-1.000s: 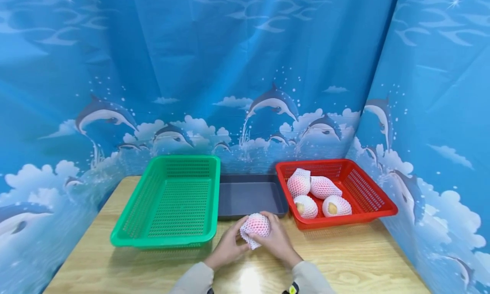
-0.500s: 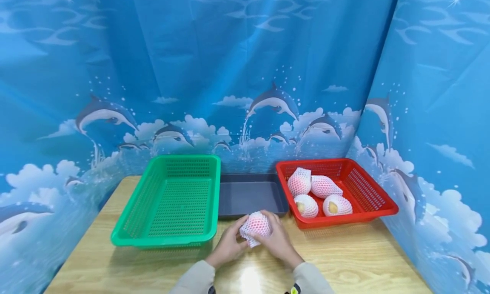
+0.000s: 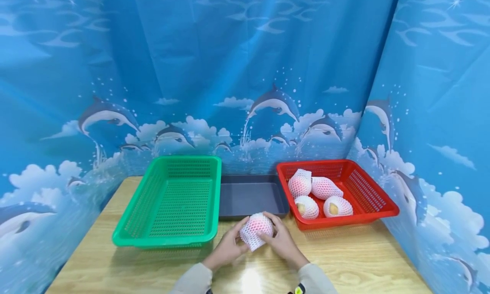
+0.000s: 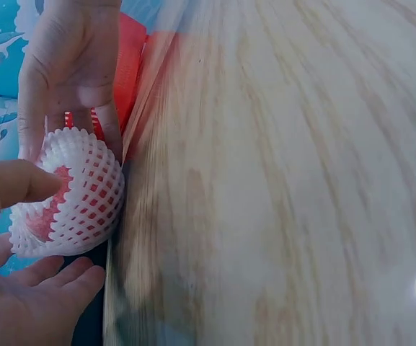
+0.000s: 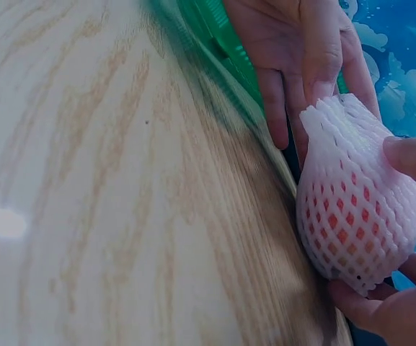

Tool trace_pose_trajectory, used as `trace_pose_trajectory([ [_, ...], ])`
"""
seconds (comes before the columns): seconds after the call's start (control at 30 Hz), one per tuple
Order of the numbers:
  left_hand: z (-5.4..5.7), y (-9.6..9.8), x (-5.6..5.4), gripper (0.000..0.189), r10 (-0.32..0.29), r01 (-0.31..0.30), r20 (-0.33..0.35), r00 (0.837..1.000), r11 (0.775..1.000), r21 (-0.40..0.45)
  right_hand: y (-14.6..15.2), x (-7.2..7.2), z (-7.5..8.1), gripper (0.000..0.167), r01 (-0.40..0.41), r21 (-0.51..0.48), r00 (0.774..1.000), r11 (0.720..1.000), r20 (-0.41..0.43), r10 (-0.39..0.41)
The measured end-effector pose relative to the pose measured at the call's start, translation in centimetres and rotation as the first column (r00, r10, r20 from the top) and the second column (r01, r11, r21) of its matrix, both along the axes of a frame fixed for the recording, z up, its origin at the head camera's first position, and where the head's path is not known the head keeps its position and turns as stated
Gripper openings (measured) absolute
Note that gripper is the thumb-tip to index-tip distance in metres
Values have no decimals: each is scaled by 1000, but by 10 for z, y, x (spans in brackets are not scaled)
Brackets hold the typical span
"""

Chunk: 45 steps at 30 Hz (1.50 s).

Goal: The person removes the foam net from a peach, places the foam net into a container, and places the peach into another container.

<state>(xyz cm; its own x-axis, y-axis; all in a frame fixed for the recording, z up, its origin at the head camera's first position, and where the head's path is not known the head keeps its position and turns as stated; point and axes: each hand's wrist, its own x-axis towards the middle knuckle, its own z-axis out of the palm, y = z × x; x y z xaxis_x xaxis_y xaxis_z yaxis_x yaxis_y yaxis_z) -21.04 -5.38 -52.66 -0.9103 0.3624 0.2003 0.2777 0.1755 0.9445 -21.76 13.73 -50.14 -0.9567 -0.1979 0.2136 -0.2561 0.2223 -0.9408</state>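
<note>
A red fruit in a white foam net (image 3: 257,229) is held between both hands over the near middle of the table. My left hand (image 3: 229,245) holds its left side, the thumb (image 4: 38,182) at the net's edge in the left wrist view. My right hand (image 3: 283,241) grips the other side, thumb on the front of the net and fingers (image 5: 366,308) beneath in the right wrist view. There, the net's gathered open end points toward the left hand, and red shows through the mesh.
A red basket (image 3: 377,215) at the right holds several net-wrapped fruits (image 3: 324,187). At the left stands a green basket (image 3: 180,209). Between them, just beyond the hands, lies a dark grey tray (image 3: 250,198). The wooden table (image 3: 344,255) ends at a blue dolphin-print curtain (image 3: 214,94).
The right hand has shifted slightly right and its thumb has moved up on the net. The net's end now reaches a little lower. The baskets stay put.
</note>
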Motion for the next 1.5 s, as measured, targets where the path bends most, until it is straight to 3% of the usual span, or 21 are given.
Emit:
trace_pose_trajectory([
  [0.07, -1, 0, 0, 78, -9, 9, 2, 1000, 1000, 18, -1, 1, 2, 57, 1, -2, 1000, 1000, -2, -1],
  [0.3, 1, 0, 2, 76, 3, -5, 33, 999, 999, 46, 2, -9, -20, 61, 8, -43, 999, 999, 46, -6],
  [0.4, 1, 1, 1, 74, 17, -19, 40, 999, 999, 40, 4, -11, -21, 62, 6, -45, 999, 999, 36, -4],
  [0.67, 1, 1, -3, 67, 65, -67, -59, 996, 997, -39, 9, -12, -18, 61, 19, 59, 1000, 998, 15, -20],
  [0.77, 1, 1, -5, 64, 83, -88, -65, 994, 993, -76, 11, -13, -16, 60, 24, 74, 999, 997, 26, -26],
  [0.97, 1, 1, -8, 63, 87, -92, -51, 995, 990, -104, 13, -13, -15, 58, 5, 49, 999, 999, 48, -7],
  [1.17, 5, 2, -9, 60, 72, -84, -89, 993, 987, -137, 11, -10, -13, 51, -32, -27, 995, 999, 97, 35],
  [1.5, 11, 3, -15, 49, 89, -112, -153, 984, 982, -151, 10, -7, -16, 48, 26, -2, 993, 1000, 113, -25],
])
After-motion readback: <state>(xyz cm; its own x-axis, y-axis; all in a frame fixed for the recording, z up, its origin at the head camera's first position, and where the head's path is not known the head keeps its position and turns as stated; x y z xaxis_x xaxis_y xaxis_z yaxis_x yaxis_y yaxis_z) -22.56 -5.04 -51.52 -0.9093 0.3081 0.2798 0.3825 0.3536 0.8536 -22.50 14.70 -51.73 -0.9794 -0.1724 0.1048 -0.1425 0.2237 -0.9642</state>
